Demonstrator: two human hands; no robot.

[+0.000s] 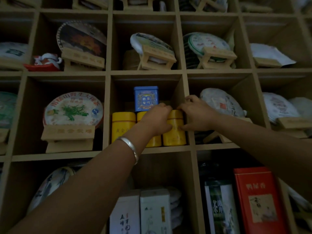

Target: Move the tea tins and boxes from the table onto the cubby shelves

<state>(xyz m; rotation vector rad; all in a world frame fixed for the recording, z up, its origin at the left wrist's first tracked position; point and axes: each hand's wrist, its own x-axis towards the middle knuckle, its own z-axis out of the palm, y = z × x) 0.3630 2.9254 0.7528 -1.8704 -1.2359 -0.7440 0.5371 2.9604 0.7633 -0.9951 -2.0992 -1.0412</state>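
Note:
Three yellow round tea tins stand side by side in the middle cubby [148,150] of the wooden shelf. Both hands grip the rightmost yellow tin [174,132]: my left hand [157,119] holds its left side and my right hand [195,112] its right side, against the cubby's right wall. The middle yellow tin [152,141] is mostly hidden behind my left wrist, which wears a silver bangle. The left yellow tin [123,126] stands free. A blue square tin [146,98] sits on top, behind the yellow ones.
Neighbouring cubbies hold wrapped round tea cakes on wooden stands [73,110] [219,102]. Below are white tea boxes [154,211], a dark green box [219,208] and a red box [258,200]. The table is out of view.

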